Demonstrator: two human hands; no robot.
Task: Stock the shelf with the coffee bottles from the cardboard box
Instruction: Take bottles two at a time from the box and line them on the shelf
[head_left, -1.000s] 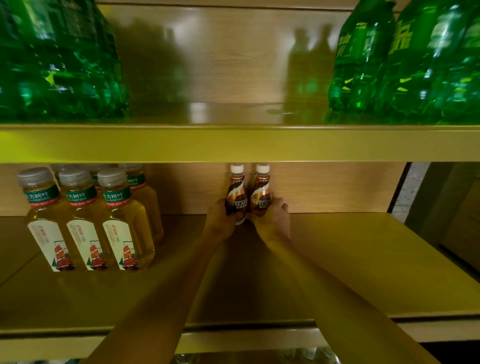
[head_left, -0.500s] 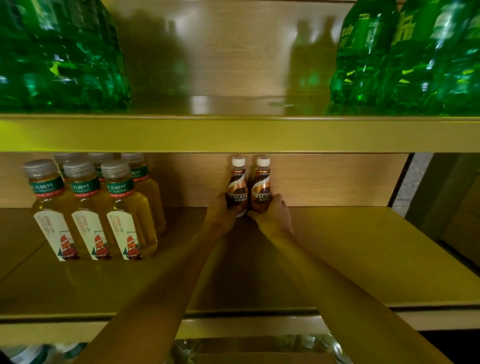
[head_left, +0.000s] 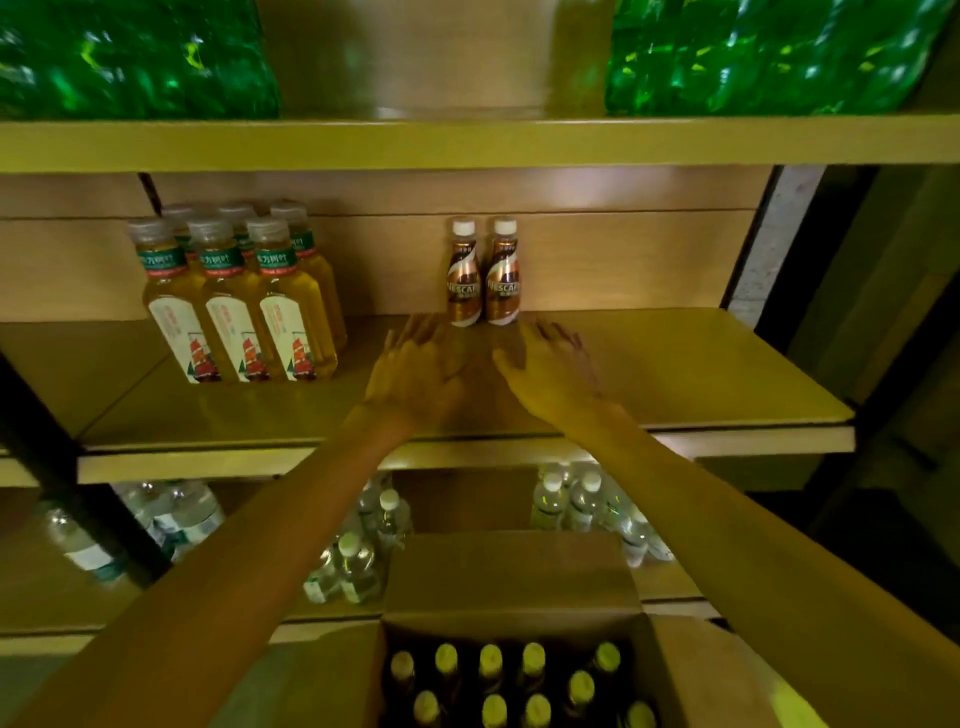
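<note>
Two coffee bottles (head_left: 483, 273) stand upright and side by side at the back of the middle shelf (head_left: 675, 374), against its wooden back panel, their white caps up and their brown labels facing out. Taking that pair as the landmark: the left hand (head_left: 415, 371) lies just in front of it and slightly to its left, palm down, fingers (head_left: 415, 330) spread wide and holding nothing, the tips close to the left bottle's base but not touching it. The right hand (head_left: 550, 371) lies just in front and slightly to the right of the pair, equally flat and empty, its fingers (head_left: 558, 335) splayed, clear of the right bottle.

Well to the left of the pair, on the same shelf, stands a cluster of yellow tea bottles (head_left: 244, 301) with grey caps. Above the pair, on the upper shelf, sit green bottles (head_left: 135, 57) on both sides with a gap between them. Below the pair, the lower shelf holds clear water bottles (head_left: 358, 561). Nearest the camera, straight below the pair, the open cardboard box (head_left: 509, 582) holds more capped bottles (head_left: 519, 686) standing in rows; their labels are too dark to read.
</note>
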